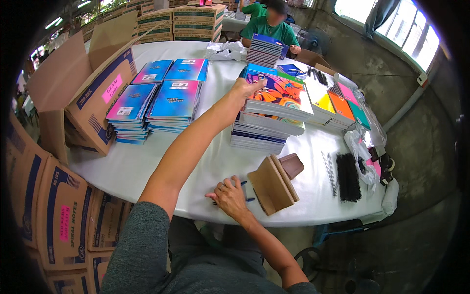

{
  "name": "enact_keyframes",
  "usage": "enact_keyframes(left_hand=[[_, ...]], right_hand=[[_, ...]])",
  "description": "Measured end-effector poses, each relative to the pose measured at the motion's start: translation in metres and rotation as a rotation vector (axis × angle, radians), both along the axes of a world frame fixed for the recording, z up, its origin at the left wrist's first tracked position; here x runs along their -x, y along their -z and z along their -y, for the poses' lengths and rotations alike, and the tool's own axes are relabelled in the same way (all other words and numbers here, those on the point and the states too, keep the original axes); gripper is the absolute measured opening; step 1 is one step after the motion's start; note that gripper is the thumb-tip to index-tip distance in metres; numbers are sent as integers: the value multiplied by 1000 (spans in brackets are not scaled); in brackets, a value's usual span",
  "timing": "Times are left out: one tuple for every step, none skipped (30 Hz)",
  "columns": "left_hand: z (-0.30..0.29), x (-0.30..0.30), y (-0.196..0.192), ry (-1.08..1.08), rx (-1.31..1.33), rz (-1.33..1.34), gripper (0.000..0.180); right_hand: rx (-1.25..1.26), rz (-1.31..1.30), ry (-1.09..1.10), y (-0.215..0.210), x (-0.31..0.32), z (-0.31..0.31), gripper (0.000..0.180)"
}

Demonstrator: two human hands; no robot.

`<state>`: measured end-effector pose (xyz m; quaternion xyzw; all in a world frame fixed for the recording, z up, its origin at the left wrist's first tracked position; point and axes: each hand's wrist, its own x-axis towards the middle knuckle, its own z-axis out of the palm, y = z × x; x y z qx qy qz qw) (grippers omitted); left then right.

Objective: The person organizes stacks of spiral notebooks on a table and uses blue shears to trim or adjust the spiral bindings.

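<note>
My left hand grips the left edge of the topmost notebooks in a tall stack, its thumb on the cover and its other fingers mostly hidden. The top notebook has an orange, purple and blue patterned cover. Beneath it, more notebooks are piled a little unevenly. Close to the near table edge, my right hand rests palm down with thumb and fingers apart, over dark blue pens. Part of the pens is covered by that hand. Just right of it stands a folded brown cardboard piece.
Blue-pink spiral notebooks are stacked at left beside an open carton. Colourful notebooks lie at right, above black binding coils. A person sits across the table behind a blue notebook stack. Cartons fill the lower left.
</note>
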<state>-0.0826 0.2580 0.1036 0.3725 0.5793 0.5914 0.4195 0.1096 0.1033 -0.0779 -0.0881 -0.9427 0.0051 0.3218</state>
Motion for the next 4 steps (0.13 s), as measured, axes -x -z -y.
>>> enact_keyframes(left_hand=[[-16, 10, 20, -82, -47, 71, 46], [-23, 9, 24, -62, -46, 56, 42], [-25, 13, 29, -42, -45, 42, 37], [-23, 20, 29, -20, -47, 25, 33]], right_hand=[[36, 35, 0, 9, 4, 3, 41], [185, 158, 72, 8, 1, 8, 44], [334, 280, 142, 7, -6, 15, 46], [482, 398, 211, -8, -14, 28, 48]])
